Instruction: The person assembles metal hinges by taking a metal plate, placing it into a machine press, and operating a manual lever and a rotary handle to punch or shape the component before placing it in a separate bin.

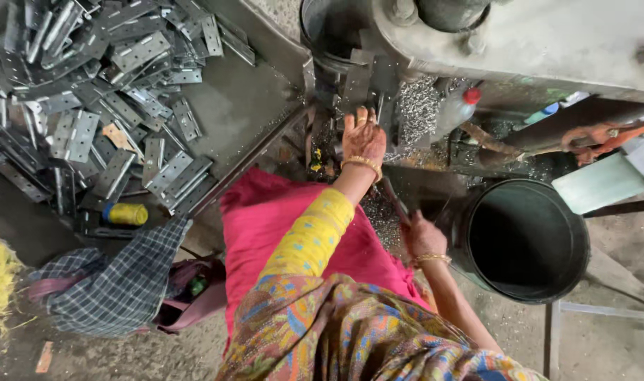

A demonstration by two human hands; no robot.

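Note:
My left hand (363, 137) reaches forward to the grey machine (519, 35) and rests on a flat metal hinge plate (357, 85) under the press head, fingers spread over it. My right hand (422, 236) is lower, closed around a dark metal lever handle (395, 200) that slants up toward the machine. Both wrists wear gold bangles. A yellow sleeve covers my left arm above a pink cloth (265, 219) on my lap.
A large heap of metal hinge plates (103, 92) fills the tray at the left, with a yellow spool (125, 214) at its edge. A dark round bucket (523, 240) stands at the right. A plastic bottle with a red cap (457, 107) and metal shavings (417, 109) lie by the machine. A checked cloth (117, 282) lies lower left.

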